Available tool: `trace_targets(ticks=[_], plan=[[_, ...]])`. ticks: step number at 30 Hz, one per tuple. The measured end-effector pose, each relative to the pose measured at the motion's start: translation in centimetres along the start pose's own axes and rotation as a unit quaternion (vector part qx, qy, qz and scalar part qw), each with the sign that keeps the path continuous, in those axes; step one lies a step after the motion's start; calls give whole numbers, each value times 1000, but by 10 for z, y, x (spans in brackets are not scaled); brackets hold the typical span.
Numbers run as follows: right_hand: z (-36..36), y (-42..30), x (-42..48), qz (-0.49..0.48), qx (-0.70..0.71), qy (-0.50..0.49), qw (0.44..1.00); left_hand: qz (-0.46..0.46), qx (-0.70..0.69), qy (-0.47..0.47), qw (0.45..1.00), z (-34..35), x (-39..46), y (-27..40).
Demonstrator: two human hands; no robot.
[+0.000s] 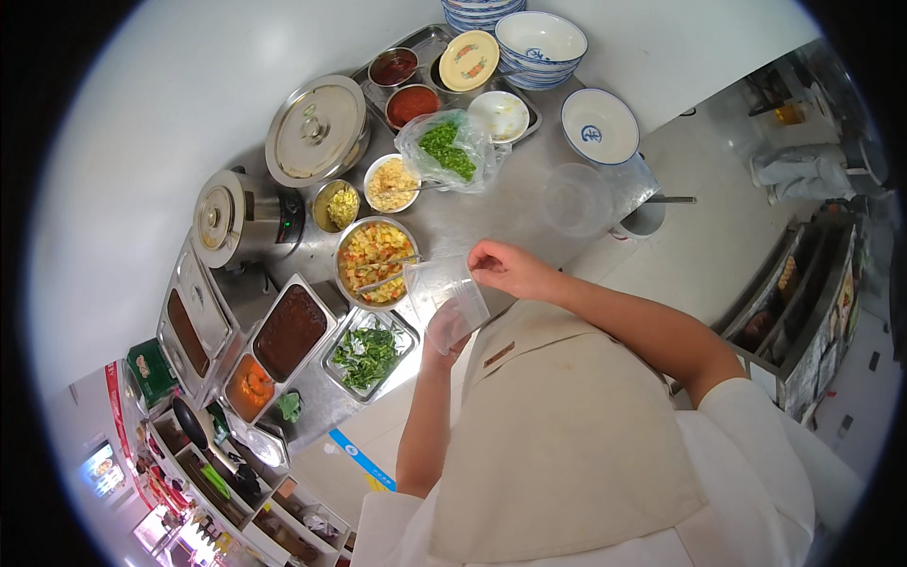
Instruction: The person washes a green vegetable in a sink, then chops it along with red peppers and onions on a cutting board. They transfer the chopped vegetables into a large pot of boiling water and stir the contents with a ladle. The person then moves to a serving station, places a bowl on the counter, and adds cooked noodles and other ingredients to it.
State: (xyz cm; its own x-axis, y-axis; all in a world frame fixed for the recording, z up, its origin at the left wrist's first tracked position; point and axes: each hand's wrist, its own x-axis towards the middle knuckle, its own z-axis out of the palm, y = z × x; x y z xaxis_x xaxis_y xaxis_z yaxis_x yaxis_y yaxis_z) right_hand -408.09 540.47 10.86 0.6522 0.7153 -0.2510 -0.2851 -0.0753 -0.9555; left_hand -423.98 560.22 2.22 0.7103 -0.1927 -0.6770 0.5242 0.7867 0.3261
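My left hand (448, 327) holds a clear plastic tub (443, 294) from below and behind, and shows through its wall. The tub is tilted in front of my apron. At its upper right edge, my right hand (509, 269) has its fingers curled close to the rim; whether they pinch it is unclear. Just beyond the tub stands a steel bowl of diced yellow and orange food (378, 255), with metal tongs (386, 269) lying in it. A steel tray of chopped greens (368, 353) sits near my left hand. Another clear plastic tub (577, 198) rests on the steel table (506, 212).
Along the wall stand a lidded steel pot (317, 131), an electric cooker (241, 218) and a bag of chopped green herbs (450, 152). Stacked bowls (542, 49) and a single bowl (600, 126) are at the far end. A bucket (641, 218) stands beyond the table edge.
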Motion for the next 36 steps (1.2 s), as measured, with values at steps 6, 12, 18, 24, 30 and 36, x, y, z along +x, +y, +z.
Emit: trace_targets(ticks=[6,12,18,24,30,36], plan=[[10,14,10,-17,-195,19,980,47,16,-8,999,-27,-22,11],[3,100,18,70,-212,-157,962,150,20,68,986,-31,-57,37],[-73,153,1,174,-304,50,935,173,11,35,984,-26,-69,46],[-77,157,5,188,-416,75,887,144,248,175,942,-9,-26,19],[-75,309,-15,86,-418,-11,904,79,327,166,927,10,82,-8],[-86,203,-66,148,-285,-7,947,136,356,145,913,-34,127,-32]])
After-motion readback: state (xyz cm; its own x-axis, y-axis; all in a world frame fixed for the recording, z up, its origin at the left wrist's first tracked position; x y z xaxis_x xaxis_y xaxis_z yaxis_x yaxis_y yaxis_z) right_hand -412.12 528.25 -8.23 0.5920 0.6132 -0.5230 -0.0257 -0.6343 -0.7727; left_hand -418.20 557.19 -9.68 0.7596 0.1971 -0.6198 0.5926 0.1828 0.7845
